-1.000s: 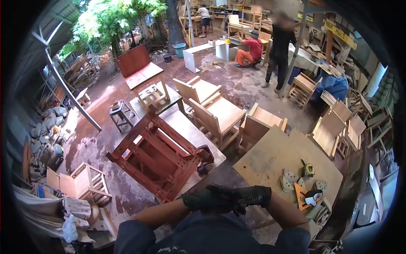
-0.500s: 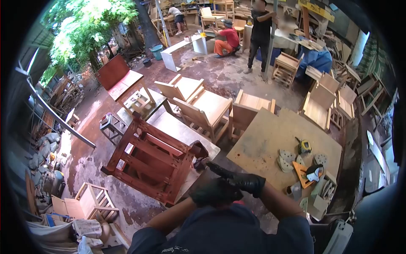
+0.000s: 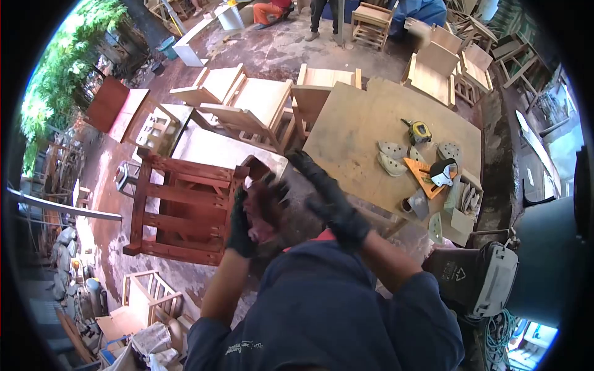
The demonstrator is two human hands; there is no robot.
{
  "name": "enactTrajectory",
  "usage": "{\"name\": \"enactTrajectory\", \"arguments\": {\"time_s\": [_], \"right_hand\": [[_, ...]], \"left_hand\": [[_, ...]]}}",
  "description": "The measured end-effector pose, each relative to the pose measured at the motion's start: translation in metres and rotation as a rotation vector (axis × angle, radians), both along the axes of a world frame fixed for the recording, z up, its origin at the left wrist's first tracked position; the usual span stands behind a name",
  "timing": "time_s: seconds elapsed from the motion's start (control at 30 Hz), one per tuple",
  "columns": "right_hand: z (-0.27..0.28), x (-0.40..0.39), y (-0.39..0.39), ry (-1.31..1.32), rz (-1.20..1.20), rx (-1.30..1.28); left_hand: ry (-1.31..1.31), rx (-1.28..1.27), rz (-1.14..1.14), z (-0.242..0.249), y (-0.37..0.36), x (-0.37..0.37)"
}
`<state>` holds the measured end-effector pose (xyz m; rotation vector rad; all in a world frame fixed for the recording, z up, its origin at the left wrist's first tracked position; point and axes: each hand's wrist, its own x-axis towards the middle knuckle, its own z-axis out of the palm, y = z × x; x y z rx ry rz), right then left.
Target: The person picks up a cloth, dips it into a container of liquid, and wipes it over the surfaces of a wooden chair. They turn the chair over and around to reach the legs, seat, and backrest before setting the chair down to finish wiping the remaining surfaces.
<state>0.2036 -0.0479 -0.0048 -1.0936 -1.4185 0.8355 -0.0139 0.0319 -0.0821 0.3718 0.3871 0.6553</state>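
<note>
My left hand (image 3: pixel 240 226), in a black glove, holds a crumpled reddish cloth (image 3: pixel 261 216) beside the red-brown wooden frame (image 3: pixel 185 207), which lies on its side on a light-topped table (image 3: pixel 207 148). Motion blurs part of the cloth and the dark shape above it. On the right, my right hand (image 3: pixel 331 201), also black-gloved, has its fingers stretched out and apart from the thumb, with nothing in it. It is near the left edge of the plywood table (image 3: pixel 346 133). A dark container (image 3: pixel 257 167) sits at the frame's upper right corner.
A yellow tape measure (image 3: pixel 419 132), an orange triangle (image 3: pixel 427 177) and pale perforated discs (image 3: pixel 391 164) lie on the plywood. Unpainted chairs (image 3: pixel 263 102) stand ahead. A red-brown chair (image 3: pixel 117 111) is at left. Two people are partly visible beyond, one in orange trousers (image 3: pixel 269 12).
The view has tilted downward and turned. My hands, close together before, are now apart; the reddish cloth has come into sight at my left hand.
</note>
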Motion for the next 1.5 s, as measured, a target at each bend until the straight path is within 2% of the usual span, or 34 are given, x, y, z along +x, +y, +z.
{"name": "enactTrajectory", "arguments": {"time_s": [0.03,0.1,0.13,0.17,0.2,0.23,0.27,0.3,0.33,0.4,0.43,0.47,0.53,0.57,0.6,0.63,0.7,0.8,0.83,0.9,0.93,0.97,1.0,1.07,1.1,1.17,1.2,1.27,1.3,1.4,1.47,1.5], "right_hand": [[-0.013,-0.009,0.001,-0.325,-0.146,0.146],[-0.046,-0.032,0.011,-0.604,-0.208,0.134],[-0.054,-0.043,0.011,-0.739,-0.214,0.135],[-0.043,-0.035,0.012,-0.565,-0.138,0.009],[-0.046,-0.030,0.011,-0.561,-0.092,0.034],[-0.051,-0.023,0.006,-0.550,-0.041,0.058],[-0.056,-0.018,0.002,-0.541,0.005,0.081],[-0.056,-0.013,-0.003,-0.608,0.030,0.081],[-0.052,-0.006,-0.008,-0.682,0.044,0.082],[-0.040,0.016,-0.016,-0.588,0.154,-0.073],[-0.037,0.032,-0.019,-0.535,0.175,-0.078],[-0.035,0.045,-0.022,-0.481,0.191,-0.087],[-0.020,0.062,-0.024,-0.224,0.158,-0.409],[-0.017,0.066,-0.026,-0.098,0.141,-0.572],[-0.021,0.066,-0.027,0.065,0.116,-0.636],[-0.031,0.064,-0.027,0.228,0.086,-0.697],[-0.114,0.055,-0.019,0.696,-0.222,-0.370],[-0.127,0.077,0.003,0.257,-0.109,-0.361],[-0.123,0.077,0.001,0.214,-0.174,-0.357],[-0.099,0.065,0.002,-0.008,-0.202,-0.070],[-0.088,0.058,0.002,-0.112,-0.217,0.074],[-0.104,0.052,0.001,0.208,-0.122,-0.017],[-0.115,0.056,0.001,0.156,-0.106,-0.014],[-0.133,0.075,0.007,0.045,-0.073,-0.001],[-0.142,0.080,0.013,0.175,-0.085,-0.050],[-0.158,0.086,0.023,0.438,-0.106,-0.159],[-0.158,0.091,0.025,0.560,-0.054,-0.156],[-0.159,0.105,0.027,0.804,0.043,-0.151],[-0.170,0.111,0.036,0.395,-0.177,-0.130],[-0.183,0.154,0.053,0.814,-0.176,-0.191],[-0.131,0.144,0.057,0.211,-0.380,-0.104],[-0.114,0.139,0.058,-0.098,-0.473,-0.056]], "left_hand": [[-0.054,-0.088,0.126,0.000,-0.006,0.024],[-0.142,-0.189,0.425,0.009,-0.026,0.080],[-0.197,-0.200,0.664,0.014,-0.043,0.117],[-0.302,-0.189,0.974,0.019,-0.055,0.153],[-0.434,-0.138,1.214,0.021,-0.054,0.182],[-0.590,0.164,0.946,-0.007,-0.025,0.160],[-0.671,0.569,0.592,-0.034,0.004,0.139],[-0.674,0.930,0.327,-0.062,0.033,0.119],[-0.669,0.935,0.336,-0.066,0.034,0.123],[-0.658,0.945,0.354,-0.076,0.037,0.133],[-0.594,0.982,0.255,-0.079,0.041,0.125],[-0.576,0.803,0.269,-0.083,0.030,0.130],[-0.561,0.433,0.330,-0.076,0.008,0.139],[-0.388,0.069,0.223,-0.064,0.001,0.136],[-0.291,-0.157,0.120,-0.036,-0.008,0.138],[-0.273,-0.254,0.072,-0.026,-0.017,0.147],[-0.275,-0.328,0.046,-0.016,-0.032,0.166],[-0.252,-0.331,0.119,-0.009,-0.033,0.186],[-0.193,-0.293,0.177,-0.006,-0.033,0.190],[0.176,0.001,0.351,0.004,-0.046,0.181],[0.185,0.098,0.399,0.001,-0.049,0.182],[0.196,0.191,0.450,-0.002,-0.052,0.182],[0.020,0.235,0.468,-0.020,-0.050,0.190],[0.013,0.071,0.472,-0.017,-0.045,0.198],[0.183,-0.139,0.455,0.009,-0.043,0.199],[-0.064,-0.281,0.316,0.003,-0.041,0.200],[-0.477,-0.195,0.189,-0.031,-0.041,0.201],[-0.604,-0.087,0.071,-0.048,-0.050,0.199],[-0.326,-0.076,0.090,-0.040,-0.058,0.195],[-0.019,0.179,0.078,0.012,-0.060,0.183],[-0.076,0.121,0.049,0.026,-0.051,0.172],[-0.025,0.197,0.121,0.037,-0.040,0.163]]}}
